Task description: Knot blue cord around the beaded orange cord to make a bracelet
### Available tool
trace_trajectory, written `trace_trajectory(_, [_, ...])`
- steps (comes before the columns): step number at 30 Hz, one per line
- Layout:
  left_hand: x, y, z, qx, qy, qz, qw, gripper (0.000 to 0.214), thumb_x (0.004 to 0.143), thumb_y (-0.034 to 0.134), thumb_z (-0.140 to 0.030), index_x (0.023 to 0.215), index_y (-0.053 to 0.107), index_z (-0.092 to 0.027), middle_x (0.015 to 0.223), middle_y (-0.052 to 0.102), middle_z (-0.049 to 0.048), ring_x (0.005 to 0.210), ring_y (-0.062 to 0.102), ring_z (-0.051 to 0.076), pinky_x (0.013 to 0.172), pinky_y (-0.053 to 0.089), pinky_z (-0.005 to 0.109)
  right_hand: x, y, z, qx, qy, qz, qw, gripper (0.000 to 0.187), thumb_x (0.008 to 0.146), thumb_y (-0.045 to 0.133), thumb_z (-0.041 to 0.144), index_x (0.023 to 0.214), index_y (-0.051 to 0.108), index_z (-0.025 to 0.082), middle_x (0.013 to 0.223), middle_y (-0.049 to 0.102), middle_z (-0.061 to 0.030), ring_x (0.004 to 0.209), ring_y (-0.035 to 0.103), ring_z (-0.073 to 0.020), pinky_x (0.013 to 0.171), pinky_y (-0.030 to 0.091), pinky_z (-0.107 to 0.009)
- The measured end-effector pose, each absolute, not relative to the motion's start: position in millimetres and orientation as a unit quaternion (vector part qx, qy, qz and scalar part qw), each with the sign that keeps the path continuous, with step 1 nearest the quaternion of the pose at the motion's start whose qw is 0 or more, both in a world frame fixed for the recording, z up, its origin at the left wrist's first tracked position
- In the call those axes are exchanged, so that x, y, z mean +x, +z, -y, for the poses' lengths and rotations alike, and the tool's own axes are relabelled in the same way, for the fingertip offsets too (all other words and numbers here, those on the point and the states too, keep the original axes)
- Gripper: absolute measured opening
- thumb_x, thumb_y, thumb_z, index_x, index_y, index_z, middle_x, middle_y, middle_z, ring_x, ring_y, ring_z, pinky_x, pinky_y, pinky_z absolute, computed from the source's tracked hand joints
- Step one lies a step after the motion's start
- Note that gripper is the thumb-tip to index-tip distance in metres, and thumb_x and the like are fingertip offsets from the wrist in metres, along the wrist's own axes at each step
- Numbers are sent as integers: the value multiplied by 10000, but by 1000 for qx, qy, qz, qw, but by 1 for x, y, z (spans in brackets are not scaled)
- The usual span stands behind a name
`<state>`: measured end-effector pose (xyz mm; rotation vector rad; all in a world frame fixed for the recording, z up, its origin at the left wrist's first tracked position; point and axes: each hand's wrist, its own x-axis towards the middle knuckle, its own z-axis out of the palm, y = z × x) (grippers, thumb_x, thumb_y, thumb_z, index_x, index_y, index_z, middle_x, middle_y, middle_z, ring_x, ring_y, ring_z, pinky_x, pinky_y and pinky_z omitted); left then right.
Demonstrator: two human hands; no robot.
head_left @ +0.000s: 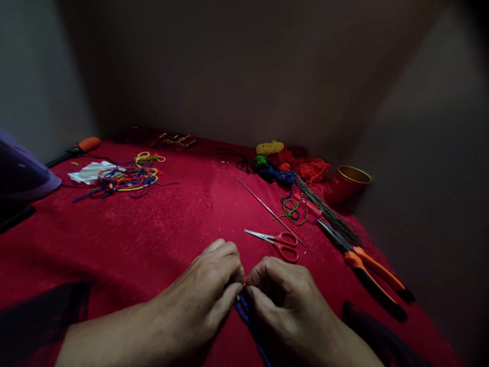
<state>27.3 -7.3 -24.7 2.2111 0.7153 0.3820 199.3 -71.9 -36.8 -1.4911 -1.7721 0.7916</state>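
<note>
Low in the middle of the view, my left hand (209, 278) and my right hand (292, 293) meet almost fingertip to fingertip. Both are closed in a pinch on a blue cord (243, 310), which hangs down between them towards the near edge. A tiny orange-red bit (246, 279) shows right at the fingertips; what it is I cannot make out. Just beyond my hands lie small scissors (284, 244) with red handles, blades slightly apart. Past them a long thin metal needle or rod (269, 209) rests slantwise on the red cloth (198, 214).
To the right are pliers (359, 255) with orange-black handles, a bundle of thin sticks (328, 211), yarn balls (269, 148) and a red cup (346, 183) with a gold rim. On the left lie tangled cords (132, 178), white paper (89, 172), an orange-handled tool (88, 144) and a purple object (23, 168).
</note>
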Motion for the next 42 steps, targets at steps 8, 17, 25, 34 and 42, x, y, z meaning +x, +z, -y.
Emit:
trace_trajectory(8, [27,-26,8,871,157,-273,376,179,870,445,-41,767,468,-185,833,496,-2,812,454,155,790,377,312,201,-35,74,-576,297,691,319,163,787,524,42,735,547,195,681,571,34,599,493,-100,559,364,-214])
trace_trajectory(17, [27,-23,7,872,150,-278,374,183,865,444,-40,756,462,-187,817,499,-2,801,456,159,808,373,323,201,-35,70,-572,313,684,326,161,766,533,33,720,549,186,644,544,41,577,474,-92,541,358,-205])
trace_trajectory(25, [28,-23,8,872,146,-279,374,182,860,441,-40,746,466,-181,821,503,6,797,461,160,785,385,315,199,-35,73,-575,312,685,321,157,769,537,38,723,534,189,675,555,38,607,482,-99,565,360,-217])
trace_trajectory(34, [26,-25,9,874,156,-277,367,168,873,427,-58,772,451,-190,838,498,2,797,459,157,797,392,315,200,-31,68,-576,333,667,335,182,752,511,22,691,519,194,579,493,68,518,429,-76,481,327,-188])
trace_trajectory(42, [28,-23,8,874,140,-283,369,171,866,419,-58,756,453,-184,835,494,15,795,457,168,760,389,321,199,-32,69,-581,310,678,325,160,750,544,36,701,559,188,626,557,47,563,482,-88,530,362,-202])
